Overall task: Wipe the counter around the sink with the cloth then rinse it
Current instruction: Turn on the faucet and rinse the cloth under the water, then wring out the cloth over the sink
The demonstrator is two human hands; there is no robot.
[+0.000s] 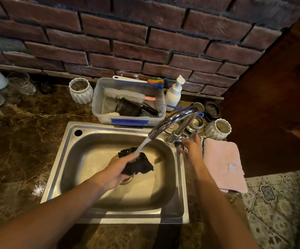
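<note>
The left hand point(117, 168) grips the bunched black cloth point(139, 163) over the basin of the rectangular stainless steel sink point(59, 159), directly under the water stream point(142, 145) from the curved chrome tap point(174, 120). The right hand point(192, 150) is at the tap's base by the sink's right rear corner; whether its fingers grip the valve cannot be told. A folded pink towel point(222, 164) lies on the brown marble bench point(19, 133) just right of the sink. A clear plastic tub point(127, 103) holding brushes stands behind the sink's rear rim.
</note>
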